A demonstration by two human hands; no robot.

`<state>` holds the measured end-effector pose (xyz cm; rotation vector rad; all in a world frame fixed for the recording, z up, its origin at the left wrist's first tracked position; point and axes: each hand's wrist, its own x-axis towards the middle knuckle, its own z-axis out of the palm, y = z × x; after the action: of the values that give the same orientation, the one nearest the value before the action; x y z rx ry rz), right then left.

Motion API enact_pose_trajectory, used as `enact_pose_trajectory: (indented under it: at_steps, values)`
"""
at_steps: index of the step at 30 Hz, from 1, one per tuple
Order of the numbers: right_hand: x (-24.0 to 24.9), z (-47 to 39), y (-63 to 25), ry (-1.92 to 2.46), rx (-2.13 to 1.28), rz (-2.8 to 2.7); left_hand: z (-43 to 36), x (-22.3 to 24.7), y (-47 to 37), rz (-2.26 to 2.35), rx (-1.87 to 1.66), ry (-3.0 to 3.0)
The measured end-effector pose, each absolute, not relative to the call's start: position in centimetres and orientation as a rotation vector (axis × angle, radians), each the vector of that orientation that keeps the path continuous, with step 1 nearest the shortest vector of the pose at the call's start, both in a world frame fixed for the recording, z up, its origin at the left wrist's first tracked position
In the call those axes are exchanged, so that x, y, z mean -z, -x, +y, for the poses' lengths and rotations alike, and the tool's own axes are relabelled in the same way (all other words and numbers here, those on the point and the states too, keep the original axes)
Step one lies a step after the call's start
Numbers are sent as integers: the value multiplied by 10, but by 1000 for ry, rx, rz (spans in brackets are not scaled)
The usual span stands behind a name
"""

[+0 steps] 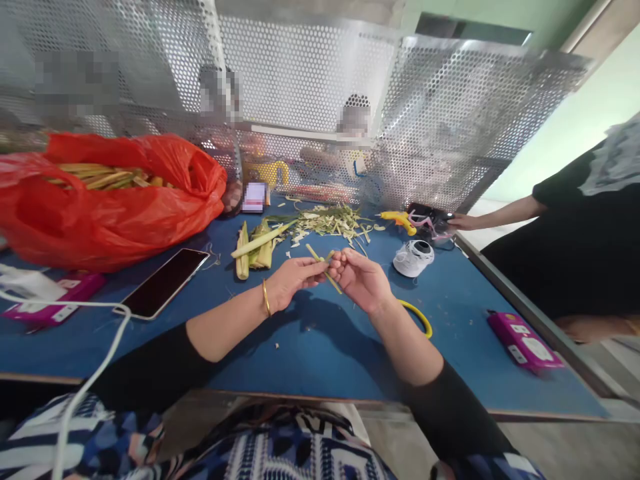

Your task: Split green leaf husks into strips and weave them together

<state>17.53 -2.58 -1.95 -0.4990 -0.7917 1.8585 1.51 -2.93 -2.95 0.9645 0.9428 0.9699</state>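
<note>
My left hand, with a gold bangle on its wrist, pinches thin yellow-green plant strips that cross one another above the table. Close against it, my right hand is closed, its fingertips pressed together at the crossing of the strips. Fingers hide part of the crossing, so any thread there is hard to make out. Just beyond my hands lie thick pale-green stalk pieces and a heap of shredded trimmings. A spool of white thread stands to the right.
A red plastic bag full of stalks fills the left, near a phone and a white cable. Rightward are a yellow glue gun, yellow ring and magenta packet. Perforated panels edge the table; a person stands at right.
</note>
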Motion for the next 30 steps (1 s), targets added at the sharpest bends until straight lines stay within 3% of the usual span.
enact_pose_trajectory:
  at_steps: [22, 25, 30]
  values:
    - [35, -10, -177, 851, -1659, -663, -38, 24, -8, 1063, -949, -942]
    - [30, -7, -185, 1093, -1348, -854, -37, 24, -7, 1098, -938, -841]
    - [12, -38, -221, 1656, -389, -1613, -34, 25, -3, 1146, -943, -757]
